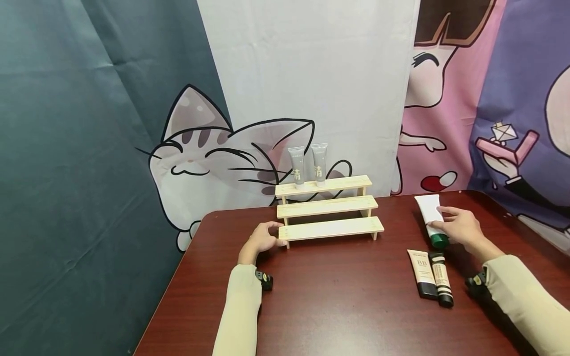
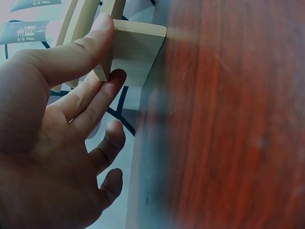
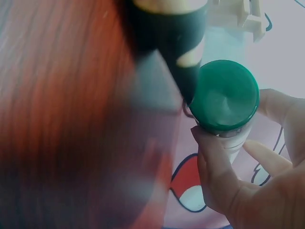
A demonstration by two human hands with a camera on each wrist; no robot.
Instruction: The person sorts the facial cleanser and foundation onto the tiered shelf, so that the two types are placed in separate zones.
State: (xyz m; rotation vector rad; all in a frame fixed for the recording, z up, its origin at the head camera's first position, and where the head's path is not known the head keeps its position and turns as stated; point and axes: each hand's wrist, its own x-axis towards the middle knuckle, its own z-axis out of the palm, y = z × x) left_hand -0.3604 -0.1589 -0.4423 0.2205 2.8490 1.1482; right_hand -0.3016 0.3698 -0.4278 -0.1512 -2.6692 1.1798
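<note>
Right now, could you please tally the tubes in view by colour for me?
Grey tubes on the wooden rack: 2
White tube with a green cap, held by the right hand: 1
Beige-and-black tubes on the table: 2
Total: 5

The rack (image 1: 331, 228) looks like bare pale wood, smooth and matt, with faint grain. The table (image 1: 334, 296) shows red-brown wood grain under a smooth finish with a soft sheen. The white tube (image 1: 428, 207) looks like smooth plastic; its green cap (image 3: 226, 95) is harder, glossy plastic that catches the light. The BB tube (image 1: 420, 264), the striped tube (image 1: 440, 273) and the grey tubes (image 1: 319, 165) also look like smooth plastic. The backdrop (image 1: 311, 64) is matt printed cloth, softly creased; the sleeves (image 1: 240, 306) are matt cloth.
</note>
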